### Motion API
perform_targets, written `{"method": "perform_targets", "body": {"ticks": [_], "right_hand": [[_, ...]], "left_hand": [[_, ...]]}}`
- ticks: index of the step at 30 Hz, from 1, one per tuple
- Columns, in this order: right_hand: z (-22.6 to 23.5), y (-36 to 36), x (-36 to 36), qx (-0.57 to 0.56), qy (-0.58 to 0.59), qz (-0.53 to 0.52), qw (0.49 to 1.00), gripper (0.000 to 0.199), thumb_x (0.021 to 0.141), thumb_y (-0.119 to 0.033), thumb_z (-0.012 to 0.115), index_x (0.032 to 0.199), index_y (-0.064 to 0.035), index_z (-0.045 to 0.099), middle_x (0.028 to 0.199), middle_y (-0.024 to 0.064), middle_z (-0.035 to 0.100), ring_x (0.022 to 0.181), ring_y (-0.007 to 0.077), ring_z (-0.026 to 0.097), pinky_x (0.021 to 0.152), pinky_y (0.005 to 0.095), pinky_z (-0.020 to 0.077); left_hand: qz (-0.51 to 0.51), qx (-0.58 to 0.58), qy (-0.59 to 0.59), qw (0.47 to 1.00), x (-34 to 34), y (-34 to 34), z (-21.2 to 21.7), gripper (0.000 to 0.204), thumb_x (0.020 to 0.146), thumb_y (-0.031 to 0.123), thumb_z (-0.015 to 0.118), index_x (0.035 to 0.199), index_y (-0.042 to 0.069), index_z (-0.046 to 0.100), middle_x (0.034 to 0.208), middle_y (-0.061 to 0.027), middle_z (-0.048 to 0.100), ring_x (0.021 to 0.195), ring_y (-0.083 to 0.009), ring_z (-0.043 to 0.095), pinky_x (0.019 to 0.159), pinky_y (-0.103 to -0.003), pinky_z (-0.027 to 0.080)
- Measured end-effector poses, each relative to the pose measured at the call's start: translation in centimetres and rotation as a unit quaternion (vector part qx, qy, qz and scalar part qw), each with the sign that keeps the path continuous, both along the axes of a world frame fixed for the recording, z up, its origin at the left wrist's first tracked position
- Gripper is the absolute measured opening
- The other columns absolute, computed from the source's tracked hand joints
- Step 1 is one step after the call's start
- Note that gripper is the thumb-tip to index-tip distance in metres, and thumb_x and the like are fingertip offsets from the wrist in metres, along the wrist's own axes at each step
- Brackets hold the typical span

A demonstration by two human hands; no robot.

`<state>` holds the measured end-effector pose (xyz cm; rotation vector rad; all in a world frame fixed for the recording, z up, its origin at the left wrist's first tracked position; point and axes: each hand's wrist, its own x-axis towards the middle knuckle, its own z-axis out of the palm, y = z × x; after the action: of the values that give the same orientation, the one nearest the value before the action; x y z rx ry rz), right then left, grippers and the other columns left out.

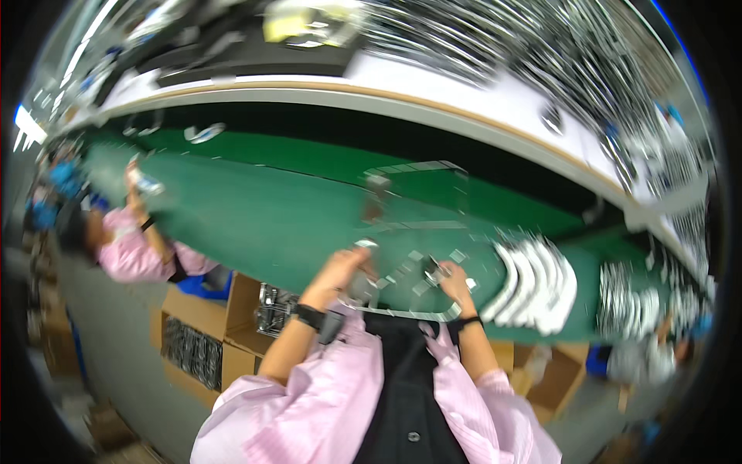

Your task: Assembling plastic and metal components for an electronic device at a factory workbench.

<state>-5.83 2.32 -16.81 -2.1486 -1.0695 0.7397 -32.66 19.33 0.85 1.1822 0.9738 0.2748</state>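
Note:
Over the green table (255, 209), my left hand (340, 269) is closed, fingers bent round a small shiny piece (366, 245) whose kind is lost in motion blur. My right hand (457, 284) is pinched closed at a small dark, shiny piece (433, 270), also too smeared to name. Between the hands lie several small pale pieces (402, 269). A thin shiny bar (410, 314) runs near my body between my wrists; I cannot tell whether either hand holds it. Beyond my hands is a blurred rectangular outline (421, 226).
To the right stand a row of white curved pieces (533, 286) and another stack (630, 301). A shelf (433, 112) with many metal rods (510, 39) spans the far side. Cardboard boxes (232, 321) flank me below. A co-worker (139, 240) is at the left, another person (645, 359) right.

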Motion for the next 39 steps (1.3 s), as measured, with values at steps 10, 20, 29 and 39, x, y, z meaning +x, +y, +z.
{"method": "perform_targets", "body": {"ticks": [10,20,29,39], "right_hand": [[3.6,-3.1,-1.7,-0.044,-0.059,-0.063,0.995,0.039,0.077,-0.019,0.07,0.112,-0.0051,0.061,0.108,0.0185,0.06,0.099,0.0363,0.06,0.087,0.0421,0.0485],[4.1,-4.4,-2.5,0.005,0.036,-0.081,0.996,0.028,0.083,-0.016,0.067,0.107,-0.001,0.063,0.101,0.0167,0.063,0.088,0.0311,0.065,0.079,0.0388,0.0514],[6.3,-9.6,-1.6,0.025,0.017,-0.125,0.992,0.023,0.085,-0.013,0.064,0.105,0.0008,0.063,0.101,0.017,0.068,0.092,0.028,0.067,0.082,0.0371,0.0509],[3.9,-21.5,-5.2,-0.082,0.136,-0.401,0.902,0.03,0.082,-0.021,0.061,0.105,-0.0017,0.065,0.099,0.0164,0.069,0.094,0.0288,0.067,0.085,0.0381,0.051]], "left_hand": [[0.143,-0.042,0.041,0.988,-2.3,2.9,-6.7,0.029,0.094,0.041,0.058,0.091,0.012,0.06,0.059,0.0064,0.055,0.039,-0.0024,0.038,0.036,-0.02,0.024],[0.14,-0.071,0.021,0.987,-2.2,3.9,-11.0,0.031,0.094,0.04,0.059,0.091,0.009,0.059,0.066,0.0005,0.062,0.047,-0.0057,0.052,0.04,-0.021,0.036],[0.099,-0.026,0.055,0.993,-15.8,12.4,-14.3,0.035,0.093,0.034,0.062,0.109,0.002,0.063,0.092,0.0006,0.064,0.08,-0.0089,0.057,0.069,-0.026,0.046],[-0.274,0.515,0.44,0.682,-34.0,28.2,-28.1,0.045,0.087,0.034,0.063,0.098,-0.01,0.062,0.09,-0.0304,0.065,0.08,-0.0416,0.064,0.073,-0.048,0.048]]}}
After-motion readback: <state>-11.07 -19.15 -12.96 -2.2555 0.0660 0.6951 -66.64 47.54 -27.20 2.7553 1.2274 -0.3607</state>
